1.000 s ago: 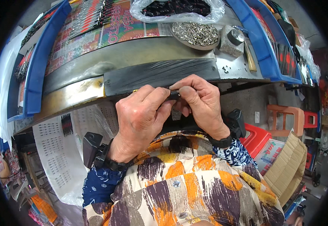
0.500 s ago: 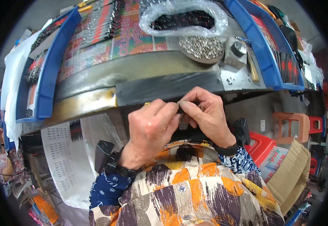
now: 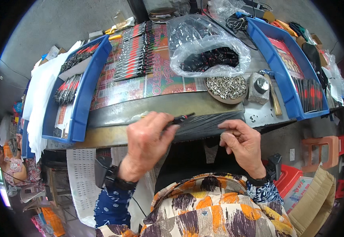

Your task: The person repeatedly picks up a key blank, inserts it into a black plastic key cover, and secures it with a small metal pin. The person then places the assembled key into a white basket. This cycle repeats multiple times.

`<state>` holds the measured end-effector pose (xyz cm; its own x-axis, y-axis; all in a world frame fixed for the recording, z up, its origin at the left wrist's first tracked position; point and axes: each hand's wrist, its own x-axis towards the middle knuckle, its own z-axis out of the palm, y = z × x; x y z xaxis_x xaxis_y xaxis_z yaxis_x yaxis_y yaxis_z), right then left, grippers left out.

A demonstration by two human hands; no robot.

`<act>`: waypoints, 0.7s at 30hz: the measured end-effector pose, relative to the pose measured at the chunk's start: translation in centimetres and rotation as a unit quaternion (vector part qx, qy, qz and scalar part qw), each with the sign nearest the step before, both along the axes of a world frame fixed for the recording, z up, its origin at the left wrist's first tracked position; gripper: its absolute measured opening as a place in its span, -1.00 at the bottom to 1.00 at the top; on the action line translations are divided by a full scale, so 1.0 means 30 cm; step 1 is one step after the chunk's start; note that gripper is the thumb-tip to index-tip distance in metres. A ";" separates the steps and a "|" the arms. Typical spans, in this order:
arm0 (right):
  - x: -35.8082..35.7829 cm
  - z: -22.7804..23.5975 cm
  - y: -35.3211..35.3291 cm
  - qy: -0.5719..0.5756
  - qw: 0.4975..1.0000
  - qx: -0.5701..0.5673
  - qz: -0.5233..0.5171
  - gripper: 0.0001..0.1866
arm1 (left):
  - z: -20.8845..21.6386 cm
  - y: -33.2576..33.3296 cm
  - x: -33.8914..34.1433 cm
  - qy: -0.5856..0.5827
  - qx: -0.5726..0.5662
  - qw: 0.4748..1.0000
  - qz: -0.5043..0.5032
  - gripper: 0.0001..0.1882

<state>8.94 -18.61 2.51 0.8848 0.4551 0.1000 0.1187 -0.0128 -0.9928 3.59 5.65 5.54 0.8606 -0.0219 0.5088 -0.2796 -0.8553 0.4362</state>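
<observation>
My left hand is closed, with a short black strap piece with a hint of red pinched between thumb and fingers. The piece points to the right over the bench's front edge. My right hand holds nothing that I can see. Its thumb and forefinger are apart, and the other fingers curl inward. Between the hands, dark grey strands lie along the front edge. Beyond the right hand stands a round dish heaped with small silvery metal fittings.
A clear plastic bag of black pieces lies behind the dish. Rows of black and red straps cover a printed sheet. Blue trays flank the bench. A metal block and a wooden-handled tool stand right.
My hands were together in front of me; now they are apart, the left with the black strap piece, the right moved right. The view has shifted to show more of the bench's far side.
</observation>
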 end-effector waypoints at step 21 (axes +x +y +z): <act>0.104 0.008 -0.008 -0.107 0.992 -0.052 -0.049 -0.90 | 0.016 0.602 0.500 -0.049 0.160 0.977 0.133 -0.76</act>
